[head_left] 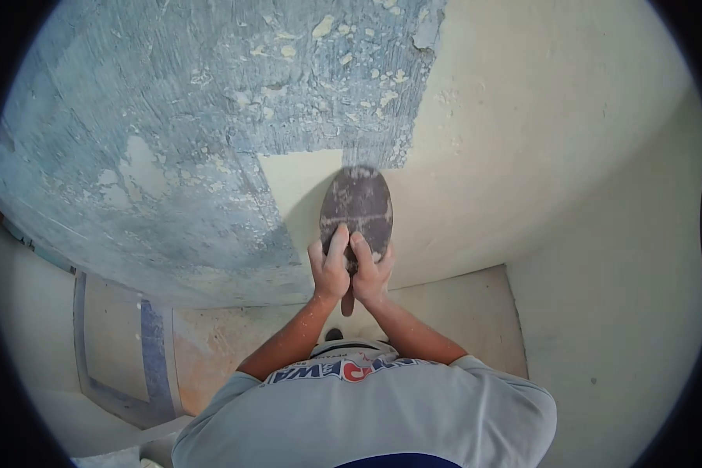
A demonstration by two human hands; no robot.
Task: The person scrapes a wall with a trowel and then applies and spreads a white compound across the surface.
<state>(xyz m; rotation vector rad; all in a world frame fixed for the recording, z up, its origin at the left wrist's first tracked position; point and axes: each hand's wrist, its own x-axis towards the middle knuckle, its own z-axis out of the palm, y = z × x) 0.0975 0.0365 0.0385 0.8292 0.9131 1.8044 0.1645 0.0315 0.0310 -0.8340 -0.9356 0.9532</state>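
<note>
Most of handle [348,304] under left hand [329,271] & right hand [371,274], shirt txt [343,370] unreadable, shoe [334,335] mostly hid

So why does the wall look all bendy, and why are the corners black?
Head view: the fisheye lens bends the wall and blackens the corners; light is soft and even, no glare, only a faint shadow by the round pad that the left hand and right hand grip.

Round dark sanding pad [356,204] pressed flat against wall [538,132], left hand [327,271] and right hand [372,274] gripping its lower edge side by side, scraped blue patch [171,117] left of and above the pad
</note>
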